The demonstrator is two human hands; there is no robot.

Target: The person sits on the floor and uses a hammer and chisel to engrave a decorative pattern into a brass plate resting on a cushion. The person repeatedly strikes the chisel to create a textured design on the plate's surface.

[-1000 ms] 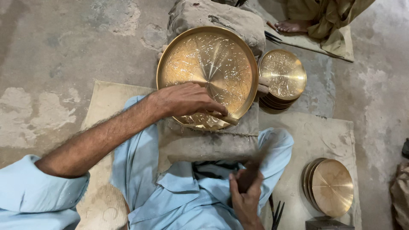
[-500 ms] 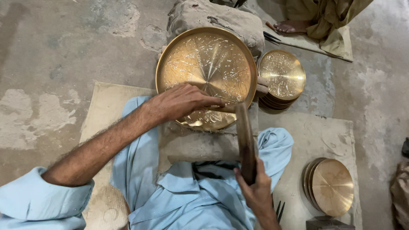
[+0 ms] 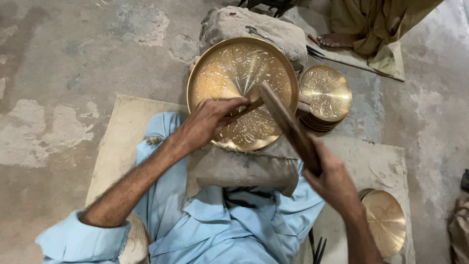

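A large round brass plate with engraved lines rests tilted on a grey padded sack in my lap. My left hand lies over the plate's lower part, pinching a thin dark chisel against the surface. My right hand grips a long wooden mallet stick, whose head is raised over the plate just above the chisel's end.
A stack of smaller brass plates stands right of the big plate. More brass plates lie at lower right on a mat. Another person's bare foot and robe show at the top. Spare chisels lie by my right knee.
My right hand has lifted the wooden stick from low beside my lap up over the plate. My left hand stayed on the plate with the chisel.
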